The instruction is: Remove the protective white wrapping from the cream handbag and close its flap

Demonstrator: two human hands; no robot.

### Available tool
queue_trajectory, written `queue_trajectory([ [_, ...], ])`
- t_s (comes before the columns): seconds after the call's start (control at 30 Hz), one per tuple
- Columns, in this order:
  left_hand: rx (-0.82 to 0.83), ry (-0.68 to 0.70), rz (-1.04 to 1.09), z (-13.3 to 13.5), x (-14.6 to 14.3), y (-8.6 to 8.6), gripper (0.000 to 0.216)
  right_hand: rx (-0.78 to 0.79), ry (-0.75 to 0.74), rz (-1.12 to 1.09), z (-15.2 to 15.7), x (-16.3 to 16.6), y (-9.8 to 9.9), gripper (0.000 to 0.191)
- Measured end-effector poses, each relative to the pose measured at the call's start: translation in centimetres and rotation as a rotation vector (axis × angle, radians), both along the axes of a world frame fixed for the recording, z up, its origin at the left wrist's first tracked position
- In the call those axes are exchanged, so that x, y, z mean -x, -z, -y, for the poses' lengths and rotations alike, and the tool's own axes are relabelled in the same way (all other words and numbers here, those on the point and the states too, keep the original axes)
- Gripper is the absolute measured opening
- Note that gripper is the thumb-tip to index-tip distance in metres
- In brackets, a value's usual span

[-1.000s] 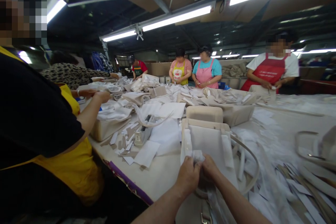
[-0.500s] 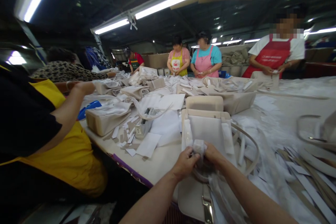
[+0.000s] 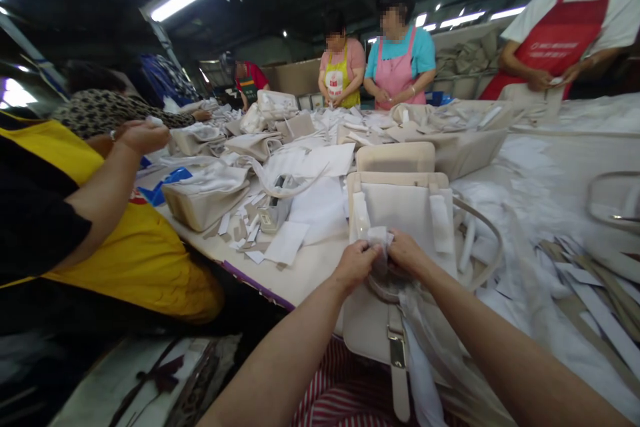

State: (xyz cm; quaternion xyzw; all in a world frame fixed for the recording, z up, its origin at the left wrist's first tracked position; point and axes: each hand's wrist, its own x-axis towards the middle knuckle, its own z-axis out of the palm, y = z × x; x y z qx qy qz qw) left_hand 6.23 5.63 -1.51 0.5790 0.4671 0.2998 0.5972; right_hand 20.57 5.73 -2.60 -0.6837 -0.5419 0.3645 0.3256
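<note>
A cream handbag [image 3: 400,213] lies on the table in front of me, its strap and metal buckle [image 3: 397,347] hanging over the near edge. My left hand [image 3: 356,264] and my right hand [image 3: 407,253] meet over the bag's lower middle. Both pinch a small wad of white wrapping paper [image 3: 377,237] between their fingers. A curved handle [image 3: 480,227] arcs out from the bag to the right. Clear plastic film trails down beside my right forearm.
A person in a yellow apron [image 3: 130,247] works close on my left, arm raised. Three aproned workers stand across the table [image 3: 310,267]. More cream bags [image 3: 203,203], a tape dispenser [image 3: 273,213], paper scraps and strips [image 3: 590,293] cover it.
The view has tilted downward and moved closer. My hands have stayed together on the paper wad, which now sits slightly higher on the bag. The neighbour's arm has lifted.
</note>
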Motion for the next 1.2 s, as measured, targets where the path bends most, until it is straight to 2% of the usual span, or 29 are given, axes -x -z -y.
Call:
queue_trajectory([
  [0.1, 0.071, -0.025, -0.020, -0.6, -0.1, -0.7, 0.027, -0.095, -0.029, 0.256, -0.2, -0.7, -1.1, 0.041],
  [0.23, 0.156, -0.065, -0.070, -1.7, -0.6, -2.1, 0.026, -0.111, -0.106, 0.459, -1.1, -0.9, -1.5, 0.029],
  [0.4, 0.284, -0.082, -0.046, -1.9, -2.0, -3.0, 0.019, -0.091, -0.094, 0.577, -1.4, -0.7, -0.5, 0.026],
  [0.57, 0.284, -0.118, 0.045, -1.2, -3.2, -2.3, 0.026, -0.081, -0.108, 0.615, -1.7, -1.1, 0.3, 0.026],
  [0.8, 0.245, -0.136, 0.152, -1.4, -2.8, -0.3, 0.027, -0.062, -0.146, 0.635, -3.0, -1.3, 0.8, 0.029],
  [0.9, 0.221, -0.150, 0.196, -1.4, -2.7, 0.2, 0.025, -0.059, -0.191, 0.640, -3.1, -1.9, -0.4, 0.029],
  [1.03, 0.208, -0.156, 0.258, -1.0, -2.7, 0.6, 0.026, -0.098, -0.191, 0.646, -3.9, -2.1, -3.8, 0.033],
  [1.1, 0.196, -0.164, 0.291, -0.6, -2.6, 0.9, 0.030, -0.117, -0.161, 0.645, -4.3, -0.9, -5.0, 0.032],
  [1.2, 0.159, -0.185, 0.348, 0.3, -2.5, 1.4, 0.039, -0.095, -0.121, 0.644, -4.5, 2.1, -5.4, 0.031],
])
